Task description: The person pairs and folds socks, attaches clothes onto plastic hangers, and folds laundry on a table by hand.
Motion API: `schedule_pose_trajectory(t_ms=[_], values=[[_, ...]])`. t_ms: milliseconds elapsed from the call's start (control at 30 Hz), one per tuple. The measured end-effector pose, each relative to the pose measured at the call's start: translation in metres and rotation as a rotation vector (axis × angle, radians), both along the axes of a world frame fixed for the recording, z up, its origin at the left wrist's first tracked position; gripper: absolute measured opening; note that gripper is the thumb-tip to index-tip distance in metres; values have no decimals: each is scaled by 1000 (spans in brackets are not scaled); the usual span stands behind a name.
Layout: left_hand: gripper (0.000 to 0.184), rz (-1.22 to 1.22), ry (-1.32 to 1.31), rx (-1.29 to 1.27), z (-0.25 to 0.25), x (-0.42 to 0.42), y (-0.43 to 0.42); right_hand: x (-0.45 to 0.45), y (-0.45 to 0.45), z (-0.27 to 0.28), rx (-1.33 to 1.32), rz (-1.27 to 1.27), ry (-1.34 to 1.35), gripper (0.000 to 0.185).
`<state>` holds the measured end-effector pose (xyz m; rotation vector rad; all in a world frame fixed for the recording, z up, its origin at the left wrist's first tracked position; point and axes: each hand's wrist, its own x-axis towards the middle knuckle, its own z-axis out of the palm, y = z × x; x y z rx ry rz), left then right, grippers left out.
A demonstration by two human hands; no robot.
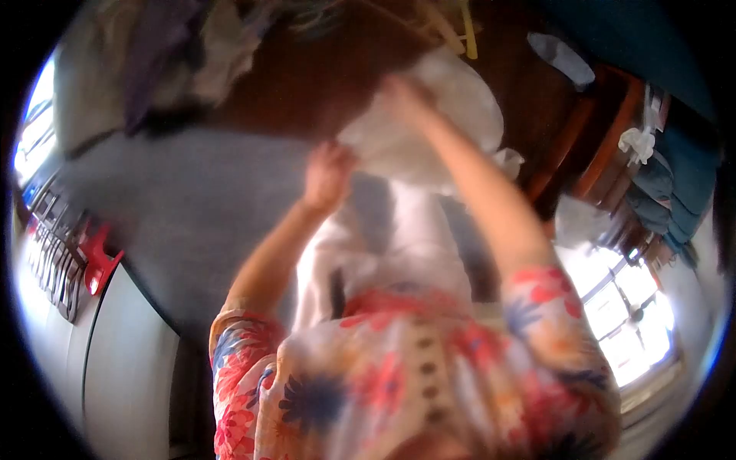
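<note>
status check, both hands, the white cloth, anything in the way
Left hand at edge of white cloth, right hand over it; both grips too blurred to call. Cloth partly hidden behind right forearm. Nothing else seen blocking it.

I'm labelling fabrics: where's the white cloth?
In the head view, the white cloth is at upper centre, left hand near its left edge, right hand over it.

Brown surface [299,84]: dark, blurred
Left end: clothes [165,69], heaped
Far side: yellow piece [469,31]
Right: pale item [561,60]
Near edge: white cloth [460,107] overlapping, contact unclear
</note>
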<state>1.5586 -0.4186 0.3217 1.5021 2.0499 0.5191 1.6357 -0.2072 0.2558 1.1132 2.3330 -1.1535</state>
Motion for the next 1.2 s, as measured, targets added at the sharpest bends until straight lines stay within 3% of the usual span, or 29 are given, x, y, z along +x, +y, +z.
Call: schedule_pose_trajectory(t_ms=[167, 300, 400, 500, 633, 667, 767, 833, 1000, 1100, 1200], values=[[29, 99, -35, -27, 5, 2, 5, 23, 34, 17, -230, -109, 220, 29], [38, 198, -1, -37, -9, 14, 10, 48, 66, 121, -387, -295, 209, 22], [34, 214, -169, -213, -12, 18, 29, 80, 80, 150, -419, -338, 188, 20], [27, 27, -24, -196, -18, 11, 46, 107, 92, 155, -496, -490, 242, 18], [22, 151, -382, -210, -33, -2, 71, 126, 112, 167, -467, -600, 350, 16], [24, 74, -385, -298, -30, -8, 80, 131, 117, 166, -441, -614, 345, 16], [26, 211, -765, -237, -72, -8, 85, 143, 130, 159, -396, -684, 351, 16], [26, 391, -1145, -289, -54, -24, 92, 141, 129, 160, -387, -723, 360, 16], [24, 149, -1009, -379, -42, -30, 103, 137, 125, 155, -378, -759, 379, 16], [24, 306, -1326, -381, -32, -35, 104, 135, 125, 154, -362, -787, 391, 16], [22, 386, -1279, -352, -35, -40, 95, 133, 122, 155, -323, -815, 410, 15]])
